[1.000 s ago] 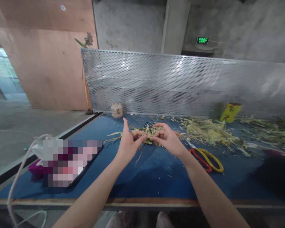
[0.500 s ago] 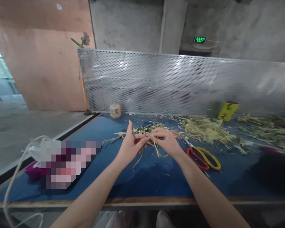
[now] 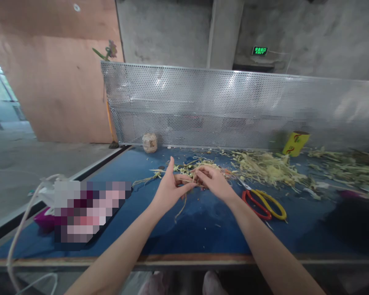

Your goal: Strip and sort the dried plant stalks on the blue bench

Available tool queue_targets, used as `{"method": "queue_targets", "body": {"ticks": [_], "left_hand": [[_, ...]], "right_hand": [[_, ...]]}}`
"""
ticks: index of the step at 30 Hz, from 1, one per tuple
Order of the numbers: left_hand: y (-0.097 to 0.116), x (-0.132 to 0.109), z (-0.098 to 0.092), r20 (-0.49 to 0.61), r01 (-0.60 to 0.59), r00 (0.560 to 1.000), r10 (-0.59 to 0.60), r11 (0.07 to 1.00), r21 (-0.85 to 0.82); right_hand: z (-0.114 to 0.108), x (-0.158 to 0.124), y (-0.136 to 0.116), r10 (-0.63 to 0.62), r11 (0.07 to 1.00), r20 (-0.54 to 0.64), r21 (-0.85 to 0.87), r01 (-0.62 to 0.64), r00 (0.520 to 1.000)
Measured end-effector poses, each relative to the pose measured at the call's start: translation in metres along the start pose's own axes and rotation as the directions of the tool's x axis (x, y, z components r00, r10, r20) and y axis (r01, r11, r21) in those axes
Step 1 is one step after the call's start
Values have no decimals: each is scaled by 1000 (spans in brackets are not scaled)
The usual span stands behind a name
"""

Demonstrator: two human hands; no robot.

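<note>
Over the middle of the blue table, my left hand pinches a pale, dried plant strand, with its thumb and fingers closed and one end hanging below. My right hand meets it fingertip to fingertip, its fingers closed on the same thin strands, which loop up at its fingers. Just what sits between the fingertips is partly hidden. Behind both hands lies a scatter of small yellow-green plant bits. Scissors with one red and one yellow handle rest right of my right wrist.
A big heap of pale dried husk strips spreads to the right, near a yellow can. At the back left stands a roll of twine. A perforated metal screen closes the far side. A blurred-out item and a white cable lie left.
My right hand has curled, and the strand ends that hung beneath it are now drawn up into a loop at its fingers. My left hand keeps nearly the same place.
</note>
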State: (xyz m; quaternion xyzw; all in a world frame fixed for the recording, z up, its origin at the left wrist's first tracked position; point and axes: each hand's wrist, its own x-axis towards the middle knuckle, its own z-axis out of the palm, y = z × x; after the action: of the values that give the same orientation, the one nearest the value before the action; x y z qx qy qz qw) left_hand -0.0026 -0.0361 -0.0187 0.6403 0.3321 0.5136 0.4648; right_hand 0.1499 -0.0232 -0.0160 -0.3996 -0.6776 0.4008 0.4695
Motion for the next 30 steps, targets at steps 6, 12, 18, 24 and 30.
{"method": "queue_targets", "body": {"ticks": [6, 12, 18, 24, 30], "left_hand": [[-1, 0, -3, -53, -16, 998, 22, 994, 111], [0, 4, -5, -94, -54, 994, 58, 998, 38], [6, 3, -5, -37, -16, 999, 16, 1000, 3], [8, 2, -2, -2, -39, 999, 39, 999, 14], [7, -1, -2, 72, -72, 995, 69, 997, 42]], "right_hand": [[-3, -7, -6, 38, 991, 152, -136, -17, 988], [-8, -7, -11, 20, 997, 246, -71, -3, 969], [-5, -7, -8, 78, 997, 290, -22, -74, 954], [-1, -8, -5, 85, 992, 286, 64, -108, 955], [3, -3, 4, 103, 989, 163, 91, -119, 981]]}}
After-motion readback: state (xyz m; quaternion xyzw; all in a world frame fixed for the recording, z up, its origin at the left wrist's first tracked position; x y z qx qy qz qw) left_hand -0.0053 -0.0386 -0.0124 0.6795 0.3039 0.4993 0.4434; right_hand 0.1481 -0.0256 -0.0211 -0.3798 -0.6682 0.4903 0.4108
